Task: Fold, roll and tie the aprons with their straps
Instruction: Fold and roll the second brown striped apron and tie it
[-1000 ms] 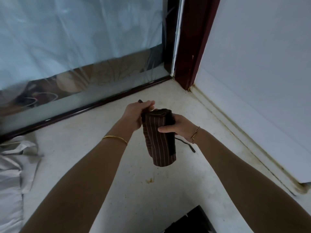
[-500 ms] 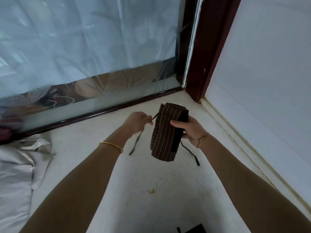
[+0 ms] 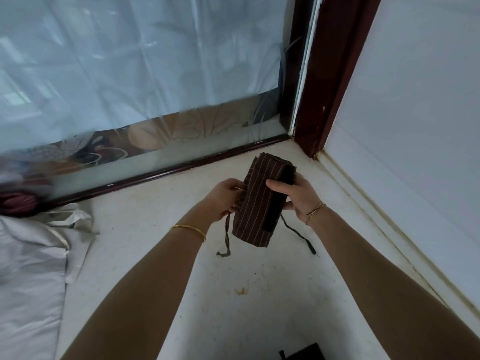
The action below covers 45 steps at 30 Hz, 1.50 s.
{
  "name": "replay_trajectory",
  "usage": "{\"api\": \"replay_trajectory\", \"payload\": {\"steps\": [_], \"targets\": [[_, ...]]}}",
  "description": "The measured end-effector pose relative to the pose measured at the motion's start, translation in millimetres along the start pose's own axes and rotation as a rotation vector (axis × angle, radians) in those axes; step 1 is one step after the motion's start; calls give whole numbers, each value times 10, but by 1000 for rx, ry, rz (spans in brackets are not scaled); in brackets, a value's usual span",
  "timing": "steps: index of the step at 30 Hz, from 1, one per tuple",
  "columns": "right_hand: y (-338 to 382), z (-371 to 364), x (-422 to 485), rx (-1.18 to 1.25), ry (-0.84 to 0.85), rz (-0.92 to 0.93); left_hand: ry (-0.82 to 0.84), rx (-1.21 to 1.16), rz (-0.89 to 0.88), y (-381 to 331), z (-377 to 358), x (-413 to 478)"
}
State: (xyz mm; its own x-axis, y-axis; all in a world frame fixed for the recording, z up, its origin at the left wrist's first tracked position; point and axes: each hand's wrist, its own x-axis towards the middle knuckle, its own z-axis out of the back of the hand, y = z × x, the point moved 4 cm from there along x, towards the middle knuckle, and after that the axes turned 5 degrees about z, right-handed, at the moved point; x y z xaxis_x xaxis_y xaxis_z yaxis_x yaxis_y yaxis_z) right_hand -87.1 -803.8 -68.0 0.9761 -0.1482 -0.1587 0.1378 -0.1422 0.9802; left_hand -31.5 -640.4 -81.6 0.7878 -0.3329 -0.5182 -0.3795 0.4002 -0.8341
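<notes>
Nearest, at the bottom edge, the corner of a dark cloth (image 3: 302, 354) lies on the pale floor (image 3: 259, 320), with a small orange stain (image 3: 240, 291) just beyond it. White bedding (image 3: 31, 268) is bunched on the floor at the left. Further out, both forearms reach forward, and the rolled striped apron (image 3: 255, 203) is held in the air between the hands, tilted, above the floor near the corner. The right grip (image 3: 298, 196) is clamped round the roll, thumb across its front. The left grip (image 3: 223, 198) is curled against the roll's left edge, pinching a strap (image 3: 227, 236) that dangles below; a second strap (image 3: 298, 235) hangs at the right. Farthest are a glass door (image 3: 130, 74), its dark red frame (image 3: 327, 74) and a white wall (image 3: 415, 100).
</notes>
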Motion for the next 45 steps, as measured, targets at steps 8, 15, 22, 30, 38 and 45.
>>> {"api": "replay_trajectory", "payload": {"steps": [8,15,22,30,38,45], "targets": [[-77,-62,-52,115,10,-72,237,-172,76,35,21,-138],[-128,-142,-74,55,-38,-40,197,203,15,31,30,-294],[-59,-341,-51,-173,-99,75,-62,153,-17,2,185,-287],[-96,-355,-84,-1026,123,111,-308,28,34,39,438,-199],[414,-782,-111,-1433,447,333,-183,936,-180,-240,234,-294],[475,-561,3,-1420,342,408,134,1079,-271,-281,133,-434]]}}
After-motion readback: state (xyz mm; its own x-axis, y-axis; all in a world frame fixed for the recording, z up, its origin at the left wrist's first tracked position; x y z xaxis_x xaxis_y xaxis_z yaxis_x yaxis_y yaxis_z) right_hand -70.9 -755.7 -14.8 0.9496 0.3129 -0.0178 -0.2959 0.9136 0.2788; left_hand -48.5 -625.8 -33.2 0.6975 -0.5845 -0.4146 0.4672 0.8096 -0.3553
